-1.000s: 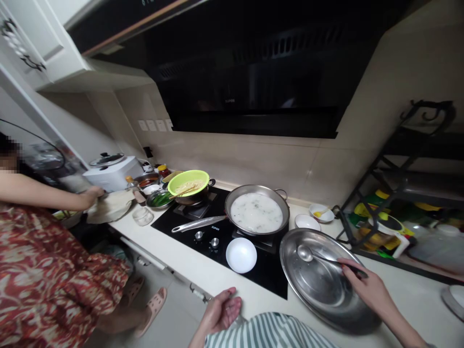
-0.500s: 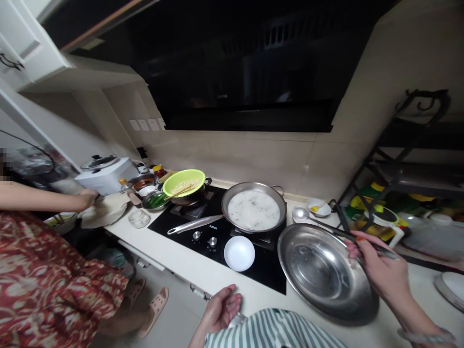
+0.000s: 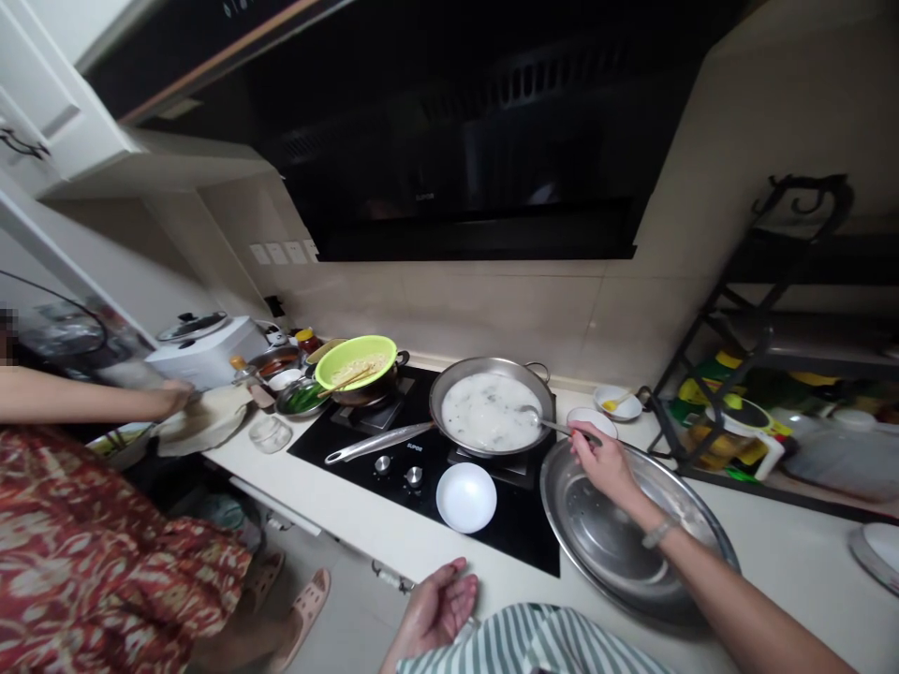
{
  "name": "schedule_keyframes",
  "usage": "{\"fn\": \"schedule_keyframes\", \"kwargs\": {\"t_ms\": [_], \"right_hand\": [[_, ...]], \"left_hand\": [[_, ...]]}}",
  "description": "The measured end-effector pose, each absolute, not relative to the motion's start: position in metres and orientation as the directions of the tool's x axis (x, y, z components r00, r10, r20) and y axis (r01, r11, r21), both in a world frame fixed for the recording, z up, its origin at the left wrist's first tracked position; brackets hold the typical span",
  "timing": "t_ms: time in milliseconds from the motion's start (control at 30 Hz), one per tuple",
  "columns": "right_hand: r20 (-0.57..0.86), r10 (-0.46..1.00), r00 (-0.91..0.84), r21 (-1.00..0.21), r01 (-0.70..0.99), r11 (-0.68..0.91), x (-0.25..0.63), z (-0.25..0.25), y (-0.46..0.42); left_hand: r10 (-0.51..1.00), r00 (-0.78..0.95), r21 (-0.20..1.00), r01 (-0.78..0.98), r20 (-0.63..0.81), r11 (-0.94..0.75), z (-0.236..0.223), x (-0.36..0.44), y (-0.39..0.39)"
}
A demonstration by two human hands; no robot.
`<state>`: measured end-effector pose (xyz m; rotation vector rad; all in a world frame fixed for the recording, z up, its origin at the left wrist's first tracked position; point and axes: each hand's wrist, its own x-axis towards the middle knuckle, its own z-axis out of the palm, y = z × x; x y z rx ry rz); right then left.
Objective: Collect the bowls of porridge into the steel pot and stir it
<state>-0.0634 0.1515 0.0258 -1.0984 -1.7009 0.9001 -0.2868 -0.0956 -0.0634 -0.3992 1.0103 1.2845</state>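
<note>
My right hand (image 3: 605, 468) is closed round the handle of a metal ladle (image 3: 562, 428). The ladle's head dips into the white liquid at the right side of the wok (image 3: 441, 426), which sits on the right burner and has a long metal handle. Dark bits float in the liquid. My left hand (image 3: 441, 604) is held palm up near the counter's front edge, fingers loosely curled and apart, with nothing in it. A white bowl (image 3: 466, 498) stands on the stove in front of the wok. Beneath my right forearm lies a large steel basin (image 3: 586, 524).
A green basin (image 3: 372, 348) with noodles and chopsticks rests on a pot on the left burner. A glass jar (image 3: 271, 432) and a bowl of greens (image 3: 303, 397) stand left. Another person's arm (image 3: 84, 395) reaches over the counter. At right is a black rack (image 3: 709, 356).
My right hand has moved left and forward from over the steel basin, bringing the ladle's head from the small bowl at right into the wok. My left hand has hardly moved.
</note>
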Motion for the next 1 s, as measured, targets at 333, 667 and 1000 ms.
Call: {"fn": "schedule_keyframes", "kwargs": {"t_ms": [333,667,1000], "right_hand": [[0.057,0.988,0.141,-0.989,-0.127,0.075,-0.066,0.033,0.163],[-0.062,0.99,0.123,-0.955,-0.297,-0.023,-0.057,0.047,0.149],[-0.013,0.992,0.128,-0.966,-0.258,0.021,-0.036,0.06,0.136]], "left_hand": [[0.612,-0.051,0.276,-0.92,-0.789,0.278,-0.065,-0.285,-0.099],[0.607,-0.021,0.266,-0.911,-0.794,0.316,-0.066,-0.283,-0.091],[0.598,-0.012,0.286,-0.887,-0.801,0.364,-0.059,-0.282,-0.084]]}}
